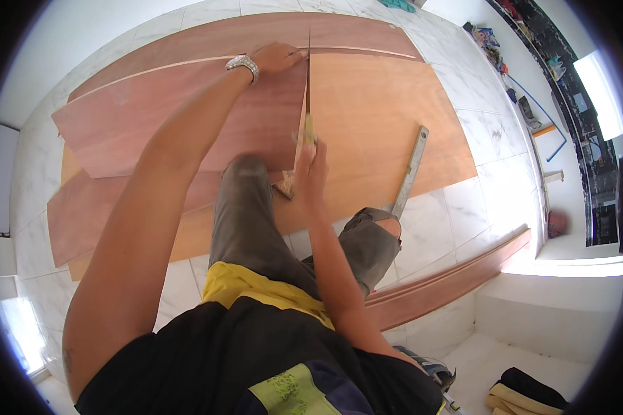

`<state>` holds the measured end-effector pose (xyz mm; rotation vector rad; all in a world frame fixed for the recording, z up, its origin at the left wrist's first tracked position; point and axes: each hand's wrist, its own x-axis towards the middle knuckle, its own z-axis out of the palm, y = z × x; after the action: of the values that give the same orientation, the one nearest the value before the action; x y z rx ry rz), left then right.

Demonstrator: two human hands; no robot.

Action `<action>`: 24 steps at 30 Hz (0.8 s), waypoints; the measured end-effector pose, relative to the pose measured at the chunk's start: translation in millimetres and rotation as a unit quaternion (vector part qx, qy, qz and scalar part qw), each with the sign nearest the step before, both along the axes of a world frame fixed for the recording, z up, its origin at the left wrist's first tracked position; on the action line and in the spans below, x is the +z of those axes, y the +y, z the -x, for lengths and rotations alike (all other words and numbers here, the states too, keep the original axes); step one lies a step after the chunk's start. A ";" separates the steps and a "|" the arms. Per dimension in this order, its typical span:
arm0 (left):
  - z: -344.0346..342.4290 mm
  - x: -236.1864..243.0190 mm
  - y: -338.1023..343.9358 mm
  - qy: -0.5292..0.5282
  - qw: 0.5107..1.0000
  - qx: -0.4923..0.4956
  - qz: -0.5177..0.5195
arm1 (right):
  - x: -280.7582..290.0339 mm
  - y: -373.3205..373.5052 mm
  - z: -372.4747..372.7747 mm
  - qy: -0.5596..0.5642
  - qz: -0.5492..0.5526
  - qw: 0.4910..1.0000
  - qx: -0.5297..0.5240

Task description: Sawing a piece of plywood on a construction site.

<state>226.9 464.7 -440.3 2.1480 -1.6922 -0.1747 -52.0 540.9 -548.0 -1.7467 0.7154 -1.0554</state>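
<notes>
Right hand (311, 168) wrapped round blurred yellow tool (309, 126), beside right edge of reddish panel (266, 117) — edge runs away from wearer; left hand (277, 59) nearer far end, pinch can't tell.

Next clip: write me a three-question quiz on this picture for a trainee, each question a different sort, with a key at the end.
1. On which wrist is the watch worn?
2. True or false: the metal bar lies to the right of the right hand.
3. The left hand rests on: (a) the blue pole; (b) a reddish-brown board; (c) the white floor tiles.

Key:
1. The left.
2. True.
3. (b)
</notes>
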 end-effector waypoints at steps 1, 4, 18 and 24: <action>-2.2 1.0 -1.9 0.014 0.999 -0.002 -0.033 | 3.5 14.0 10.0 -0.032 0.055 0.998 -0.018; -5.4 -1.4 -6.4 0.008 0.998 0.022 -0.057 | 22.8 29.1 11.5 -0.038 0.088 0.994 -0.061; -5.7 -12.3 -16.4 0.001 0.999 0.010 -0.052 | 18.1 -58.3 -86.7 -0.029 0.029 0.997 -0.069; -3.0 -11.4 -14.1 -0.031 0.998 0.019 -0.043 | 3.5 19.2 -13.9 0.006 -0.031 0.997 -0.066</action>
<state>229.9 450.6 -451.7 2.2694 -1.7049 -0.1754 -38.1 560.1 -544.5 -1.6729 0.8731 -1.1005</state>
